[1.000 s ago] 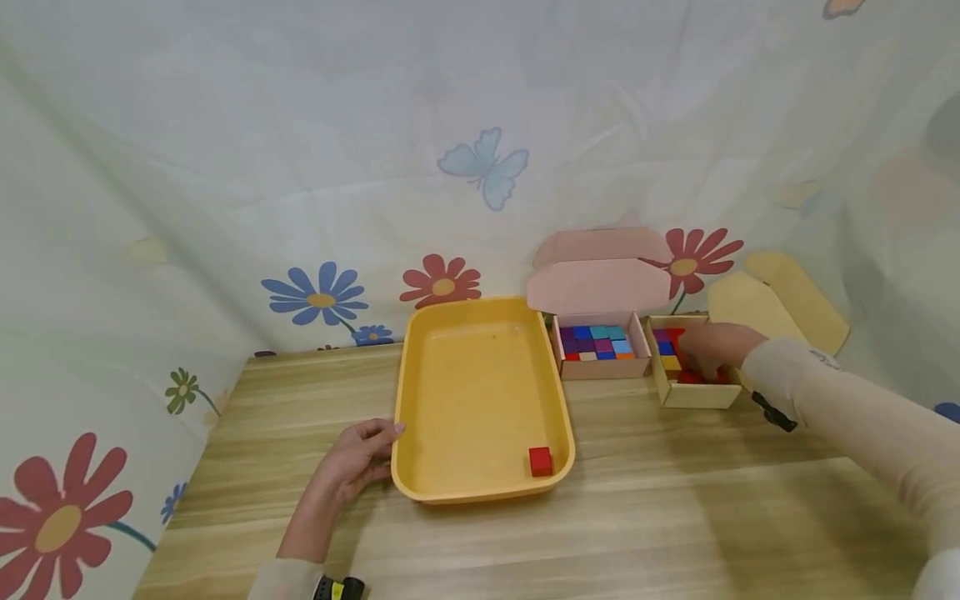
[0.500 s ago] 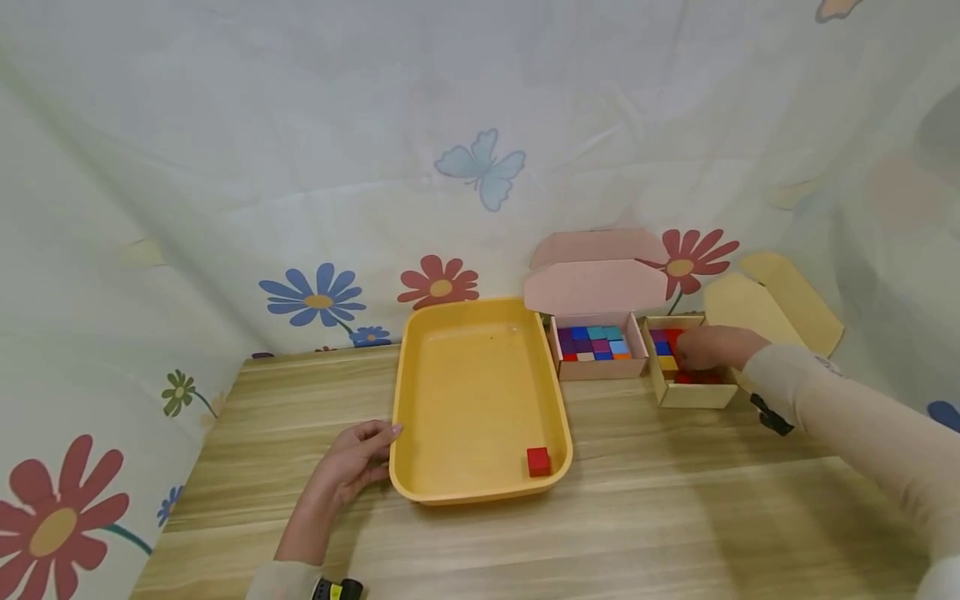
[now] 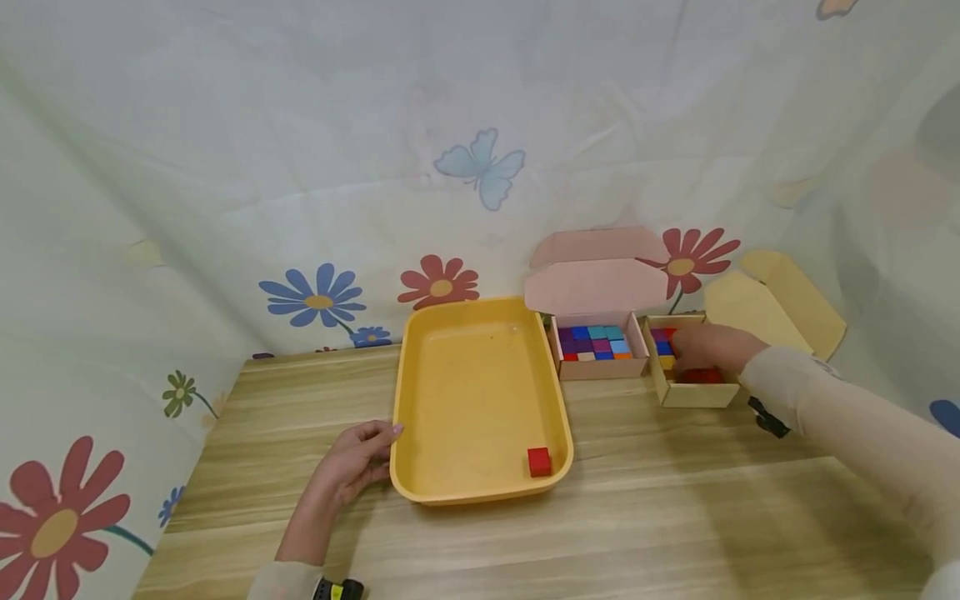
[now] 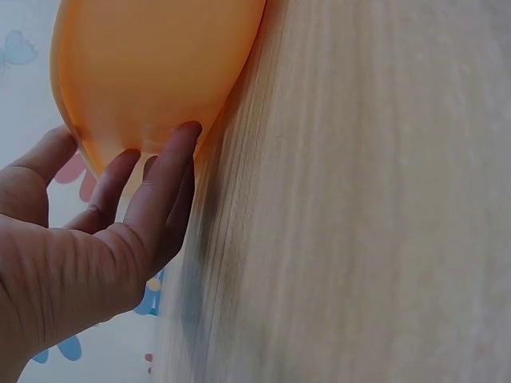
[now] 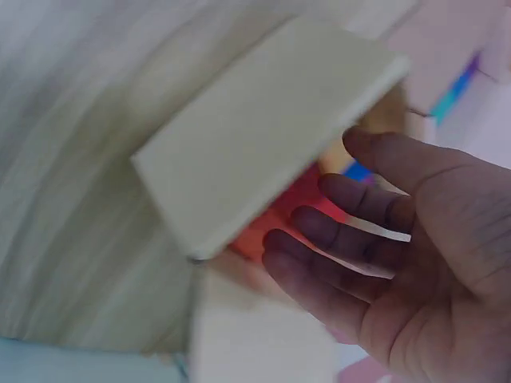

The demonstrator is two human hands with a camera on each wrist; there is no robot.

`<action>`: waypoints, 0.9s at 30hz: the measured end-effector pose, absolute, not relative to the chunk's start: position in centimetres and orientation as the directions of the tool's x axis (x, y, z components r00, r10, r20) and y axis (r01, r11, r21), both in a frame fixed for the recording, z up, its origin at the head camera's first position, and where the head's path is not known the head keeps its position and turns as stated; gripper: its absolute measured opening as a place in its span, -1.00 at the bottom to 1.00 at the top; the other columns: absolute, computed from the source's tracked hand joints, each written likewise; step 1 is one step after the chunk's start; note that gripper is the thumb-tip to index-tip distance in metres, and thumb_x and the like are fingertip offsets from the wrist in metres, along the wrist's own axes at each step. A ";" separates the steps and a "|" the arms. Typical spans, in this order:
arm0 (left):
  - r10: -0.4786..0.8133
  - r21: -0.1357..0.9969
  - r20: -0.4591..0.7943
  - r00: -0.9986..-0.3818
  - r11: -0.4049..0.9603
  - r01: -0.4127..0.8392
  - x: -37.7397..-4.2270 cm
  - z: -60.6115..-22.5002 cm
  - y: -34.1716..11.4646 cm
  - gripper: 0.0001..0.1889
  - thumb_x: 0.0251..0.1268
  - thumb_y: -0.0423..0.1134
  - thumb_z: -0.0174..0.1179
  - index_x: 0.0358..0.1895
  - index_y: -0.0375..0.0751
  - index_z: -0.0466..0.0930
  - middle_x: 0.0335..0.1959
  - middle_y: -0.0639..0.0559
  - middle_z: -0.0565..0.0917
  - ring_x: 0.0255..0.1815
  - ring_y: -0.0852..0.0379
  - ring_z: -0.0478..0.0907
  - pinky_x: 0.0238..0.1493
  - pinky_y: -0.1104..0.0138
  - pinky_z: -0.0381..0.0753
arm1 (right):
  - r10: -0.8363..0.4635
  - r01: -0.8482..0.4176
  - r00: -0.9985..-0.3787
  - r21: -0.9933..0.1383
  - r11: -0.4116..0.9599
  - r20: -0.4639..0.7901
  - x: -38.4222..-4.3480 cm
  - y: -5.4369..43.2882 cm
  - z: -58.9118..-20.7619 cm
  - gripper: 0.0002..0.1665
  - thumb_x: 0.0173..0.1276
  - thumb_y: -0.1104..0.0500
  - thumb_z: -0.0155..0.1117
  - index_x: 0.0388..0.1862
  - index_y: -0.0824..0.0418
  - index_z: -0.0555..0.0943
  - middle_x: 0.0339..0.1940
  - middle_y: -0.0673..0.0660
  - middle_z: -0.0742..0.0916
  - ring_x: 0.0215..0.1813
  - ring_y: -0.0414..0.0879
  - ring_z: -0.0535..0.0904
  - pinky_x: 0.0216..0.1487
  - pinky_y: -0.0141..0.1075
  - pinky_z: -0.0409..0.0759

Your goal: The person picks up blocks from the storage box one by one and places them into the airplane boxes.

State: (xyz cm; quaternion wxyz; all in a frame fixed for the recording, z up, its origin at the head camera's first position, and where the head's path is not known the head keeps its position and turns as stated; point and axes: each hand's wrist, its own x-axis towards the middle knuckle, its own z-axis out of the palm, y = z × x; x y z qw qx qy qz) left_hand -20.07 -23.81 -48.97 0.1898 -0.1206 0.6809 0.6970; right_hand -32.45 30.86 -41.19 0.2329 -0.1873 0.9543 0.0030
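At the tray's left side, my left hand point(image 3: 356, 458) touches the yellow tray point(image 3: 487, 302). In the left wrist view its thumb lies at the rim and its loosely bent fingers point(image 4: 165, 175) rest against the outer wall. A red block point(image 3: 538, 462) sits in the tray's near right corner. My right hand point(image 3: 712, 348) reaches into the pale yellow box point(image 3: 697, 397). The right wrist view shows its fingers point(image 5: 327, 275) spread and slightly bent over red blocks point(image 5: 295, 203), with nothing plainly held; the fingertips' contact is unclear. Blue and yellow blocks also show in that box.
Between tray and yellow box stands an open pink box point(image 3: 603, 369) with blocks of several colours. Its lid point(image 3: 596, 283) and the yellow lid point(image 3: 772, 308) stand raised behind. A flower-printed curtain point(image 3: 337, 167) hangs at the back of the wooden table point(image 3: 600, 542).
My right hand has shifted slightly left within the yellow box, uncovering more of the red blocks at its near right. The left hand, tray and red block in it stay put.
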 end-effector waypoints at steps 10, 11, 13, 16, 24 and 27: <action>0.093 0.902 -0.431 -0.897 0.013 -0.432 -20.2 -49.2 -23.9 -0.49 0.42 -0.07 0.32 0.13 -0.46 0.48 -0.08 -0.18 0.66 -0.13 -0.02 0.68 -0.13 0.13 0.75 | -0.600 -0.592 -0.777 -0.104 0.799 -0.190 -30.1 24.4 -37.6 -0.93 0.41 0.23 0.34 -0.24 0.23 0.64 -0.44 0.03 0.61 -0.37 -0.11 0.50 -0.27 -0.28 0.60; 0.097 0.902 -0.432 -0.897 0.014 -0.432 -20.2 -49.3 -23.9 -0.49 0.41 -0.06 0.32 0.13 -0.46 0.48 -0.08 -0.18 0.66 -0.13 -0.02 0.68 -0.13 0.13 0.75 | -0.636 -0.631 -0.755 -0.085 0.771 -0.161 -29.9 23.6 -37.5 -0.94 0.39 0.24 0.35 -0.26 0.22 0.65 -0.43 0.04 0.62 -0.37 -0.11 0.50 -0.27 -0.28 0.61; 0.103 0.902 -0.431 -0.897 0.014 -0.432 -20.2 -49.3 -24.0 -0.49 0.41 -0.06 0.32 0.12 -0.46 0.48 -0.08 -0.17 0.66 -0.13 -0.01 0.68 -0.13 0.14 0.74 | -0.700 -0.698 -0.705 -0.066 0.713 -0.108 -29.3 22.0 -37.2 -0.94 0.33 0.26 0.39 -0.30 0.20 0.66 -0.39 0.04 0.65 -0.34 -0.10 0.53 -0.24 -0.25 0.65; 0.104 0.903 -0.427 -0.898 0.008 -0.429 -20.2 -49.4 -24.1 -0.50 0.41 -0.06 0.33 0.11 -0.45 0.49 -0.10 -0.15 0.66 -0.14 0.00 0.68 -0.14 0.14 0.75 | -0.796 -0.792 -0.601 -0.082 0.606 -0.078 -28.4 19.3 -36.8 -0.92 0.31 0.30 0.42 -0.27 0.18 0.67 -0.34 0.06 0.70 -0.27 -0.07 0.58 -0.18 -0.24 0.68; 0.123 0.906 -0.418 -0.900 -0.011 -0.422 -20.1 -49.3 -24.1 -0.58 0.45 -0.10 0.29 0.08 -0.43 0.50 -0.12 -0.15 0.66 -0.15 0.00 0.69 -0.16 0.15 0.74 | -0.843 -0.866 -0.433 -0.113 0.488 -0.321 -24.6 12.2 -37.4 -0.79 0.34 0.21 0.47 -0.08 0.06 0.68 -0.14 0.02 0.69 -0.30 -0.16 0.57 -0.19 -0.41 0.64; 0.136 0.907 -0.413 -0.900 -0.021 -0.420 -20.1 -49.3 -24.1 -0.66 0.47 -0.12 0.27 0.01 -0.36 0.52 -0.15 -0.11 0.66 -0.17 0.02 0.69 -0.17 0.17 0.74 | -0.827 -0.878 -0.384 -0.115 0.465 -0.411 -23.7 10.4 -38.4 -0.77 0.35 0.15 0.47 -0.03 0.04 0.68 -0.18 -0.02 0.66 -0.29 -0.19 0.52 -0.21 -0.46 0.59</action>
